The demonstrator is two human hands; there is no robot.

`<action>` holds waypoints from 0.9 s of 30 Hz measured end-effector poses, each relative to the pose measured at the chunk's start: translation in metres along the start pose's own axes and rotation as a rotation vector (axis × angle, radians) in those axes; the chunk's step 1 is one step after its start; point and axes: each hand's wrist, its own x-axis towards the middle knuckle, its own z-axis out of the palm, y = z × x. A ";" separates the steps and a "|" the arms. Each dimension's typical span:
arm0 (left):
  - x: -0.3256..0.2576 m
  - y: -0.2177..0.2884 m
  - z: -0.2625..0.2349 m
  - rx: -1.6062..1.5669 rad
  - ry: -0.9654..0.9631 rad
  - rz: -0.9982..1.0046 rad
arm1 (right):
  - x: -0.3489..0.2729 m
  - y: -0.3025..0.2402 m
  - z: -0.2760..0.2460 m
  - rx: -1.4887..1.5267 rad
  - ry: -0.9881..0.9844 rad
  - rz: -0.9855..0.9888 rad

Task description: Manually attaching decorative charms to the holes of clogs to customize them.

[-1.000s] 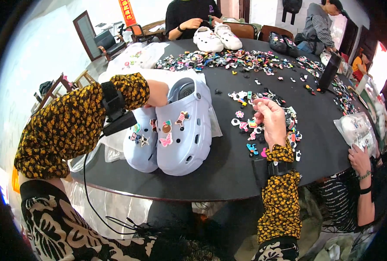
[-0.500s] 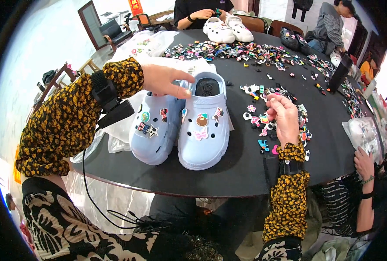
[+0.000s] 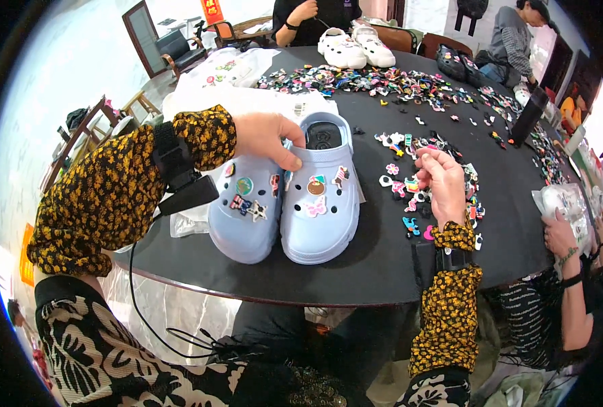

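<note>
Two light blue clogs stand side by side before me, toes toward me, with charms on their uppers. The right clog carries a brown round charm and a pink bow-shaped one; the left clog has a green round one and a star. My left hand is closed at the right clog's opening, thumb on the upper's edge, fingers partly hidden behind it. Over a cluster of loose shoe charms, my right hand has thumb and fingertips pinched together; whatever they hold is too small to make out.
A long heap of charms stretches across the black table. Behind it stand white clogs near another person. Plastic bags lie at the far left. A black upright object and another person's hand are at right.
My left hand has come down and closed on the right clog's opening. The left clog has shifted slightly toward me and turned. My right hand stays nearly still.
</note>
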 end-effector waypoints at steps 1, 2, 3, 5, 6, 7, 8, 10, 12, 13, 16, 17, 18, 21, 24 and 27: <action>-0.001 0.004 0.002 -0.104 0.014 -0.075 | 0.000 0.000 0.000 -0.004 0.006 0.009; -0.001 0.006 0.002 -0.100 0.011 -0.072 | 0.000 0.000 -0.002 -0.008 0.003 0.008; -0.002 0.006 0.003 -0.123 0.057 -0.085 | 0.001 0.001 -0.002 -0.005 0.004 0.007; -0.004 0.008 0.002 -0.140 0.102 -0.097 | 0.002 0.003 0.000 0.005 -0.011 0.003; -0.005 0.010 0.000 -0.215 0.154 -0.106 | 0.001 0.002 -0.001 0.002 -0.016 -0.003; -0.007 0.014 -0.002 -0.289 0.205 -0.116 | 0.001 0.001 -0.001 0.001 -0.015 -0.005; -0.011 0.020 -0.004 -0.444 0.202 -0.130 | 0.000 0.000 -0.001 0.004 -0.007 -0.006; -0.011 0.014 -0.008 -0.512 0.203 -0.160 | 0.000 0.001 0.001 0.020 -0.002 -0.008; -0.009 0.009 -0.004 -0.654 0.250 -0.197 | 0.000 0.000 0.000 0.009 -0.003 -0.013; -0.008 0.010 -0.001 -0.652 0.246 -0.195 | -0.001 -0.001 0.000 -0.005 -0.008 -0.015; -0.005 0.009 0.013 -0.842 0.329 -0.254 | -0.002 -0.001 0.002 0.002 -0.002 -0.008; 0.004 0.007 0.018 -0.848 0.308 -0.243 | -0.004 0.000 -0.003 -0.007 0.016 0.000; 0.004 0.004 0.020 -0.840 0.309 -0.263 | -0.003 0.000 -0.001 -0.004 0.011 -0.001; 0.004 0.001 0.029 -0.809 0.291 -0.265 | -0.003 -0.001 0.000 -0.002 -0.001 -0.003; -0.011 0.015 0.029 -0.810 0.202 -0.235 | 0.000 0.002 -0.001 -0.007 -0.012 -0.004; -0.022 0.009 0.030 -0.877 0.180 -0.202 | 0.000 0.003 0.003 -0.024 -0.020 0.002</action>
